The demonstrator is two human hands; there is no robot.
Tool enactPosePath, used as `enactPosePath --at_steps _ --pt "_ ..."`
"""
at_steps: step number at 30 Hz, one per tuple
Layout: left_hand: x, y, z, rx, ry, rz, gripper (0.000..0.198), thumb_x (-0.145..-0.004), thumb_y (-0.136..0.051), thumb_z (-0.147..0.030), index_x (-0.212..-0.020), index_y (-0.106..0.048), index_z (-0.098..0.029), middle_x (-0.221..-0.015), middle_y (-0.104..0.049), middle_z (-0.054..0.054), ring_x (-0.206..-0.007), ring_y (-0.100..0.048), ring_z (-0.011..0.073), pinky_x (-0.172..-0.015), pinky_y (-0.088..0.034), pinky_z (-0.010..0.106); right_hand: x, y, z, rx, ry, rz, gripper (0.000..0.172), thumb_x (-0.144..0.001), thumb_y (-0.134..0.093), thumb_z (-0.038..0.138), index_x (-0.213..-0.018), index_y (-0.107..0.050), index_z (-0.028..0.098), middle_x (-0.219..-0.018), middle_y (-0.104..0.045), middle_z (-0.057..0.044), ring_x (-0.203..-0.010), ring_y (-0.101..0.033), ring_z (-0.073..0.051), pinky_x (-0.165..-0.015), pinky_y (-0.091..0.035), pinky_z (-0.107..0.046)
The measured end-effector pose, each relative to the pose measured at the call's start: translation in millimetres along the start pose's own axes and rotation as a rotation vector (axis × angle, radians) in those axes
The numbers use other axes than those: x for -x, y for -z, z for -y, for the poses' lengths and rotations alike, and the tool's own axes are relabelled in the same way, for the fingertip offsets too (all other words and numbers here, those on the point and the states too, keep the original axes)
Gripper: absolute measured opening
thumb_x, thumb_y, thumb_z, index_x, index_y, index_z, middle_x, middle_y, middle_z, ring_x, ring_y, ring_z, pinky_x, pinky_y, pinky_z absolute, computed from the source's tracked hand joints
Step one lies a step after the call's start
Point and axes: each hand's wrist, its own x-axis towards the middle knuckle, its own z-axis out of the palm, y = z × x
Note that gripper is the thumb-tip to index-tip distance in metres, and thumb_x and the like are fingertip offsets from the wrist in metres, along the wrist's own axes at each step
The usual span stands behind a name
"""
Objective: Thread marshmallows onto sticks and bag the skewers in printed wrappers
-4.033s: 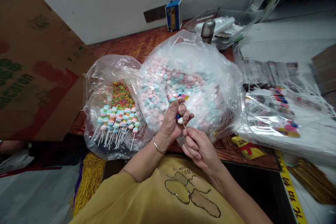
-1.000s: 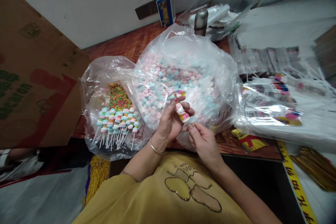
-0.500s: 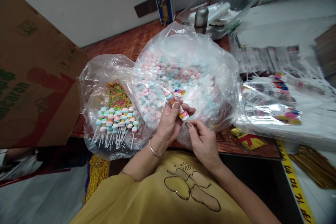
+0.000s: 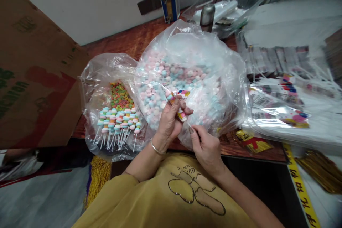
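Note:
My left hand (image 4: 169,119) is closed around a marshmallow candy stick (image 4: 182,115) in a colourfully printed clear wrapper (image 4: 184,94). Just below it, my right hand (image 4: 206,146) pinches the white stick (image 4: 189,125) at the candy's lower end, thumb against forefinger. Fingers cover part of the candy and wrapper. Behind both hands lies a large clear plastic bag (image 4: 187,37) of loose pink, blue and white marshmallow pieces (image 4: 171,69). To the left, several finished-looking candy sticks (image 4: 119,119) rest on another clear bag (image 4: 92,74), beside small orange and green ring-shaped sweets (image 4: 120,94).
A cardboard box (image 4: 40,71) stands at the left. Stacked printed wrappers (image 4: 280,110) lie right, with gold twist ties (image 4: 252,141) near the table edge. At the back are a blue device (image 4: 170,3), a dark-based bottle (image 4: 207,17) and a plastic bag (image 4: 227,9) of clear film.
Both hands have shifted slightly down and left; the right hand's fingertips sit a little lower along the stick. The candy stick stays in my left hand. The view has tilted slightly.

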Motion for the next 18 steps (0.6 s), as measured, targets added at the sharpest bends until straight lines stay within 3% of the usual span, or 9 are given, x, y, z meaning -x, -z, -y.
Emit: enactPosePath --at_steps 3,7,10,12,15,18 --pt "9 -2.7 13 -0.058 0.018 0.017 0.037 -0.081 -0.084 -0.043 -0.099 -0.061 -0.021 -0.07 -0.055 -0.007 -0.058 -0.054 0.0062 -0.072 -0.052 0.024 -6 -2 4 -0.246 -0.139 0.019 0.023 -0.103 -0.05 0.032 -0.092 -0.066 0.02 -0.073 -0.066 0.0 -0.065 -0.06 -0.015 -0.061 -0.045 -0.025" --pt "19 -2.8 27 -0.047 0.084 0.046 0.047 -0.071 -0.091 -0.045 -0.099 -0.062 -0.02 -0.073 -0.06 -0.005 -0.071 -0.065 0.0123 -0.08 -0.054 0.029 -14 -6 4 -0.44 -0.24 -0.041 0.023 -0.1 -0.054 0.039 -0.09 -0.064 0.02 -0.078 -0.066 -0.001 -0.073 -0.062 -0.017 -0.066 -0.049 -0.027" --pt "11 0.9 15 -0.003 0.068 0.037 0.052 -0.07 -0.091 -0.049 -0.104 -0.064 -0.019 -0.086 -0.069 0.0 -0.087 -0.072 0.0181 -0.085 -0.056 0.032 -13 -3 3 -0.45 -0.277 0.001 0.025 -0.1 -0.054 0.04 -0.088 -0.064 0.021 -0.07 -0.06 0.001 -0.064 -0.056 -0.015 -0.06 -0.045 -0.026" --pt "-1 2.6 1 0.042 0.012 0.019 0.051 -0.074 -0.087 -0.051 -0.109 -0.066 -0.02 -0.095 -0.072 0.003 -0.089 -0.073 0.0177 -0.086 -0.057 0.033 -9 -1 4 -0.427 -0.277 0.043 0.027 -0.101 -0.053 0.04 -0.085 -0.064 0.021 -0.063 -0.052 0.004 -0.056 -0.048 -0.013 -0.054 -0.039 -0.025" --pt "-13 0.8 -12 0.082 -0.026 0.015 0.041 -0.08 -0.086 -0.041 -0.109 -0.066 -0.02 -0.077 -0.066 -0.005 -0.06 -0.062 0.0061 -0.068 -0.054 0.022 -4 -1 8 -0.389 -0.245 0.068 0.026 -0.1 -0.052 0.038 -0.084 -0.064 0.021 -0.06 -0.048 0.005 -0.052 -0.043 -0.012 -0.051 -0.035 -0.025" --pt "-8 -5.0 0 0.022 0.009 -0.017 0.034 -0.079 -0.087 -0.034 -0.102 -0.066 -0.019 -0.057 -0.045 -0.012 -0.041 -0.037 0.0009 -0.049 -0.04 0.016 -7 -8 12 -0.351 -0.222 0.037 0.027 -0.1 -0.051 0.037 -0.081 -0.06 0.022 -0.061 -0.052 0.004 -0.054 -0.047 -0.013 -0.053 -0.037 -0.025"
